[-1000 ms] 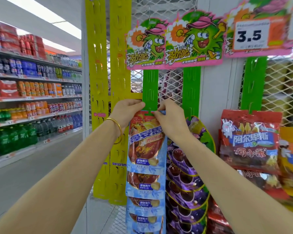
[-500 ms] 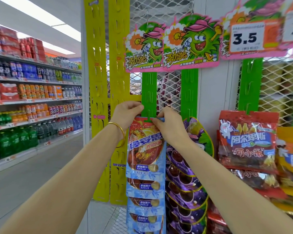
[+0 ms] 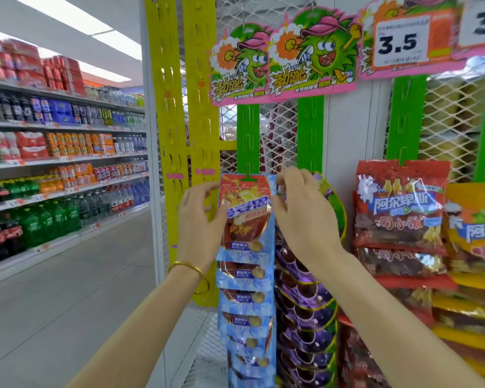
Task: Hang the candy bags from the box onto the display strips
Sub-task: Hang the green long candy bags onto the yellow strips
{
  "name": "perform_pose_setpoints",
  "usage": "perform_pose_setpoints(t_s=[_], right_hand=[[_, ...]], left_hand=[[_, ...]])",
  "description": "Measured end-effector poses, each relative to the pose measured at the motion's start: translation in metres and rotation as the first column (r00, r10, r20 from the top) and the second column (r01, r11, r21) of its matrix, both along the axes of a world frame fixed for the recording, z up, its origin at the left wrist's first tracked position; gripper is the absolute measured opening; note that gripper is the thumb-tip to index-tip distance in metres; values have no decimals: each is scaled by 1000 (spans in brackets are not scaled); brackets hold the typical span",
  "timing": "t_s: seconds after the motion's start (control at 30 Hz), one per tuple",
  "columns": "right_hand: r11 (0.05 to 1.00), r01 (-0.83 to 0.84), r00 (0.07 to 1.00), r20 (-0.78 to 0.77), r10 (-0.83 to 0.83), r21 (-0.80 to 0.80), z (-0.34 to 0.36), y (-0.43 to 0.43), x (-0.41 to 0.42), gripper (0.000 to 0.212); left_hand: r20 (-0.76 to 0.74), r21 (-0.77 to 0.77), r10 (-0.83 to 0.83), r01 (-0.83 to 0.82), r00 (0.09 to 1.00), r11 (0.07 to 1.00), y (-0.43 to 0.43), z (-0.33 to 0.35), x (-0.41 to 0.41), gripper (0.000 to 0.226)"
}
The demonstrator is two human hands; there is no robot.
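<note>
the left grip (image 3: 199,219) stands at nine o'clock of the top candy bag (image 3: 245,211), its fingers spread and loosely bent, the fingertips (image 3: 212,189) just at the bag's left edge; whether they touch the foil i cannot tell. the right grip (image 3: 300,217) stands at three o'clock of the same bag, fingers curled and close together near the bag's upper right corner, though the blur keeps me from telling whether they pinch it. a gold bangle (image 3: 189,268) circles the left wrist.

the top candy bag, blue and red, hangs by its header slot from a hook on the green display strip (image 3: 248,138), which runs up toward twelve o'clock. at six o'clock of it a column of matching blue bags (image 3: 245,303) hangs overlapped down the same strip. at three o'clock of that column, purple bags (image 3: 305,309) hang on a second green strip (image 3: 310,133). farther toward three o'clock hang red bags (image 3: 401,211) and, at the frame's edge, yellow-orange bags (image 3: 473,233).

at twelve o'clock, cartoon header cards (image 3: 286,57) top the strips, with a price card (image 3: 401,42) reading 3.5 toward one o'clock. two yellow strips (image 3: 185,107) hang toward eleven o'clock of the hands. at nine o'clock, shelves of bottled drinks (image 3: 53,177) line the aisle.
</note>
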State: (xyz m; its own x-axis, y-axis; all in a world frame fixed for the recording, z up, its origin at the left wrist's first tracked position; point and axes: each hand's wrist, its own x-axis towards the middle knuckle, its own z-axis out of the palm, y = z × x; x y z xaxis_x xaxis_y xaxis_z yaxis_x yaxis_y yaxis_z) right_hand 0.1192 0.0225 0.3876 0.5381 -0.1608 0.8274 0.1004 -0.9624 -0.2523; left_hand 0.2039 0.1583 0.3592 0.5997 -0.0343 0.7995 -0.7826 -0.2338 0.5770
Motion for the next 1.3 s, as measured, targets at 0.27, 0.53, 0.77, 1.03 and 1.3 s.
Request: perform_pose_setpoints(t_s=[0.27, 0.53, 0.77, 1.03, 1.3], right_hand=[[883, -357, 831, -328, 450, 305, -168, 12, -48, 10], [869, -51, 344, -809, 477, 491, -382, 1, -71, 6], [677, 412, 132, -776, 617, 609, -502, 35, -39, 10], [433, 754, 196, -798, 570, 494, -546, 88, -9, 32], [297, 804, 229, -729, 645, 515, -548, 69, -21, 33]], left_hand=[[-281, 91, -5, 32, 960, 995, 34, -174, -81, 40], [-621, 436, 92, 245, 778, 866, 47, -302, -82, 19], [-707, 542, 115, 431, 698, 722, 42, -322, -33, 16], [-741, 515, 118, 447, 661, 732, 51, -327, -2, 16], [-782, 510, 193, 430, 592, 745, 89, -334, -4, 16]])
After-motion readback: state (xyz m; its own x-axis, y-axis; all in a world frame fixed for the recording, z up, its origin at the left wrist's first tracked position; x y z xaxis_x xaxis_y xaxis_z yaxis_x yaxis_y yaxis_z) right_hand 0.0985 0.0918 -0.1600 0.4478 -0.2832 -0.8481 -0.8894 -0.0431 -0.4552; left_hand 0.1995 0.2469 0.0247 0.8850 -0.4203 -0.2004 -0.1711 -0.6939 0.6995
